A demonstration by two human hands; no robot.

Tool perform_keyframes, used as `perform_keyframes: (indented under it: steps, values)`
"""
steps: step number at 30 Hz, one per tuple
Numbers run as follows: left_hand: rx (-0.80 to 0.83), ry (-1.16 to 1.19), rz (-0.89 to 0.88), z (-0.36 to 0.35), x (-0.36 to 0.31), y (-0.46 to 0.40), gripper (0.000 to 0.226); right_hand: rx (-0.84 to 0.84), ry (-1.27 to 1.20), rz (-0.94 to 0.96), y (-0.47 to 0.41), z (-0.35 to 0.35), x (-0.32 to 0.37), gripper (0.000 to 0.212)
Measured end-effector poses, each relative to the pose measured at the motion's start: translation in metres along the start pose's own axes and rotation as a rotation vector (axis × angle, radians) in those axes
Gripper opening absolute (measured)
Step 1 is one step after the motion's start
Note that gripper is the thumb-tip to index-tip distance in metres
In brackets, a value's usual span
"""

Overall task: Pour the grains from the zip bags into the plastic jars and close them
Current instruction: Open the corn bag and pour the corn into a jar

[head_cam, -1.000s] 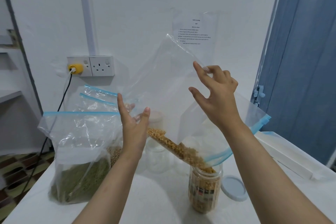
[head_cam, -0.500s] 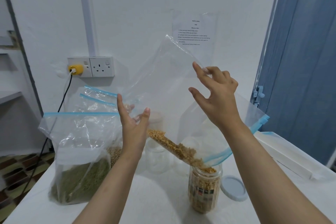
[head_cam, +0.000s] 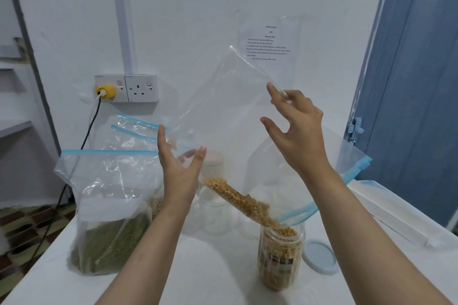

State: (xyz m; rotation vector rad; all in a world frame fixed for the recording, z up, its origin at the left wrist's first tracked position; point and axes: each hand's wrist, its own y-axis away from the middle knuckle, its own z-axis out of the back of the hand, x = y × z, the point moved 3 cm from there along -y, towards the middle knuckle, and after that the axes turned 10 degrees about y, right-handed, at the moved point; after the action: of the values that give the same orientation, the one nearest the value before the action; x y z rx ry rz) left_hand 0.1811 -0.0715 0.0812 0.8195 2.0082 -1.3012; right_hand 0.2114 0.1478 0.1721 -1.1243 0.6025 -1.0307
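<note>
A clear zip bag (head_cam: 223,111) with a blue zip hangs tilted over the table, its mouth low at the right. Yellow grains (head_cam: 238,198) run down its lower fold into an open plastic jar (head_cam: 280,255), which is nearly full. My left hand (head_cam: 181,168) holds the bag's lower left edge, thumb in front and fingers behind the plastic. My right hand (head_cam: 295,129) pinches the bag's upper edge, its index finger raised. The jar's grey lid (head_cam: 319,256) lies flat just right of the jar.
A zip bag of green grains (head_cam: 111,205) stands at the left, with more bags behind it. Empty clear jars (head_cam: 215,213) stand behind the pouring bag. A white tray (head_cam: 396,215) lies at the right. A wall socket (head_cam: 126,88) feeds a black cable.
Both hands stay almost still with the bag. The yellow grains keep sliding down into the jar.
</note>
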Motion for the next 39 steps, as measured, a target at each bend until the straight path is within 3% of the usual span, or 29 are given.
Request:
perform_keyframes:
  steps: [26, 39]
  values:
    - [0.08, 0.066, 0.028, 0.001, 0.003, 0.006, 0.093, -0.071, 0.004, -0.024, 0.005, 0.002, -0.003, 0.057]
    - [0.135, 0.015, 0.069, -0.003, 0.007, 0.012, 0.091, -0.004, -0.05, -0.038, 0.002, 0.005, 0.0, 0.057]
